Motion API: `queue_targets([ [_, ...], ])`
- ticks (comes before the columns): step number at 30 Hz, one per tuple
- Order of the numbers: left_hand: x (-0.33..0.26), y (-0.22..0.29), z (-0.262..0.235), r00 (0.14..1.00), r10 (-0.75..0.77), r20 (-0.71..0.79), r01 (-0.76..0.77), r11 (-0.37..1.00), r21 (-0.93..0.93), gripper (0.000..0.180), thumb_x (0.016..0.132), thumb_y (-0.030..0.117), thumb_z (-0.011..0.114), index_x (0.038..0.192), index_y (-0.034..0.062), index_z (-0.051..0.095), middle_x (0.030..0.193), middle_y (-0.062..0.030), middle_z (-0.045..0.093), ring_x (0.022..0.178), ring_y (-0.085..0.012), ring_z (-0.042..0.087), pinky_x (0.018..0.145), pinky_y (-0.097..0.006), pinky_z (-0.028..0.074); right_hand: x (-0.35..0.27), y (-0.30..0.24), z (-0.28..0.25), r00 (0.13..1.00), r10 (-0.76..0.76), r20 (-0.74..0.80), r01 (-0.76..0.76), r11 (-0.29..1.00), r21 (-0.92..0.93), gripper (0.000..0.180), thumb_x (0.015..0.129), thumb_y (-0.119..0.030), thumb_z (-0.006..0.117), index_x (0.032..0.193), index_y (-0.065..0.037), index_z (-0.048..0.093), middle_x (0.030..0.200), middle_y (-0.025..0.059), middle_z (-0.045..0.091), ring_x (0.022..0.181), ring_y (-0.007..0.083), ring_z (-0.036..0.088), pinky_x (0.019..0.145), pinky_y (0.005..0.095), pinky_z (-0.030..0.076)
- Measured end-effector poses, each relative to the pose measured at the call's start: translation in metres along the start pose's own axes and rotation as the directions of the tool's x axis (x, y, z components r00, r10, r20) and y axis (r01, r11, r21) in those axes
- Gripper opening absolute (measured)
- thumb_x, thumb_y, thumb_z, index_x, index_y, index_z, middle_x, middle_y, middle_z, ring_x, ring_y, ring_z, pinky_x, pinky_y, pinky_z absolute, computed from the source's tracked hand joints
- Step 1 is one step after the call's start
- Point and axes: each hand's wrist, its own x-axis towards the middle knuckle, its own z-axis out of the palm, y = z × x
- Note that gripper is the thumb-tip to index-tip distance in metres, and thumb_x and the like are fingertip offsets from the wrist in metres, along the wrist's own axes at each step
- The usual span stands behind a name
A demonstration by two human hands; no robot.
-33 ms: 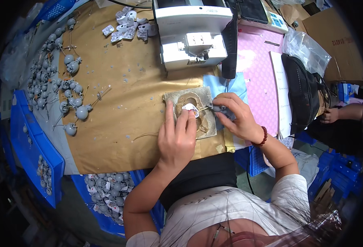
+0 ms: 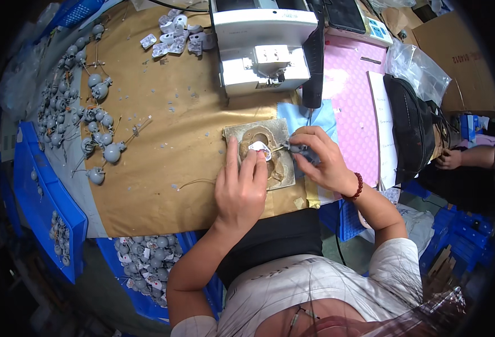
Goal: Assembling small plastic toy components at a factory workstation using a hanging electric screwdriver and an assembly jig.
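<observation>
A square metal plate with a hollowed, brownish middle (image 2: pixel 281 133) lies near the front of the table. Within its hollow sits a small white moulded piece (image 2: pixel 259 147). My left hand (image 2: pixel 241 190) rests over the plate with fingers stretched out; two fingertips press on the white piece while the index finger lies along the plate's left side. My right hand (image 2: pixel 327 163), at the plate's right edge, pinches a small grey rounded part (image 2: pixel 297 148) between thumb and fingers. A thin rod or wire runs from this part toward the white piece. My fingers partly hide both pieces.
A silver machine (image 2: pixel 264 56) stands beyond the plate, beside a dark upright tool (image 2: pixel 313 73). White pieces (image 2: pixel 174 36) are heaped back left, with grey ball-shaped parts (image 2: pixel 112 153) along the left. Blue bins (image 2: pixel 79 224) flank the table; another person's hand (image 2: pixel 450 159) shows far right.
</observation>
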Motion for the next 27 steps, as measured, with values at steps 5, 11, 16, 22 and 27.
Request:
queue_targets([
  [5, 0.002, 0.000, -0.008, 0.994, -0.100, 0.030, 0.101, 0.994, -0.033, 0.027, 0.081, 0.008, 0.074, 0.108, 0.0109, 0.075, 0.113, -0.0104, 0.067, 0.124, -0.0441, 0.057, 0.085, -0.043, 0.054, 0.010, 0.007, 0.015, 0.986, 0.002, -0.167, 0.030, 0.982, 0.188, 0.029, 0.080, 0.005, 0.070, 0.107, -0.003, 0.061, 0.102, 0.0087, 0.058, 0.094, 0.0195, 0.061, 0.080, 0.0313, 0.053],
  [11, 0.002, -0.003, -0.005, 0.989, -0.143, 0.025, 0.145, 0.985, -0.093, 0.022, 0.083, 0.010, 0.072, 0.105, 0.0114, 0.074, 0.112, -0.0091, 0.067, 0.113, -0.0310, 0.063, 0.084, -0.040, 0.051, 0.040, -0.011, 0.000, 0.868, 0.411, 0.278, -0.493, 0.649, 0.580, 0.022, 0.092, -0.013, 0.074, 0.104, -0.003, 0.059, 0.089, 0.0027, 0.062, 0.070, 0.0070, 0.061, 0.057, 0.0211, 0.048],
  [16, 0.001, 0.005, -0.002, 0.999, -0.034, 0.028, 0.036, 0.997, -0.074, 0.018, 0.080, 0.007, 0.065, 0.097, 0.0066, 0.072, 0.105, -0.0051, 0.070, 0.110, -0.0240, 0.064, 0.078, -0.035, 0.048, 0.038, -0.001, 0.000, 0.801, 0.451, 0.393, -0.574, 0.394, 0.718, 0.022, 0.096, -0.013, 0.070, 0.111, -0.003, 0.058, 0.086, 0.0047, 0.066, 0.066, 0.0099, 0.064, 0.054, 0.0224, 0.051],
  [22, -0.007, -0.002, -0.001, 1.000, 0.018, 0.001, -0.018, 0.995, -0.097, 0.015, 0.085, 0.006, 0.064, 0.097, 0.0032, 0.071, 0.116, -0.0090, 0.069, 0.122, -0.0279, 0.061, 0.085, -0.038, 0.048, 0.035, -0.014, 0.001, 0.857, 0.394, 0.331, -0.420, 0.163, 0.893, 0.035, 0.095, -0.002, 0.066, 0.128, 0.002, 0.053, 0.115, 0.0145, 0.063, 0.074, 0.0153, 0.067, 0.068, 0.0265, 0.059],
  [27, -0.012, -0.006, -0.008, 0.995, 0.082, 0.059, -0.074, 0.990, -0.123, 0.013, 0.087, 0.004, 0.062, 0.097, -0.0007, 0.068, 0.121, -0.0156, 0.068, 0.127, -0.0309, 0.058, 0.094, -0.043, 0.047, 0.045, -0.001, -0.007, 0.819, 0.299, 0.489, -0.570, 0.329, 0.753, 0.033, 0.092, -0.004, 0.072, 0.121, 0.002, 0.058, 0.099, 0.0100, 0.069, 0.067, 0.0113, 0.065, 0.058, 0.0227, 0.053],
])
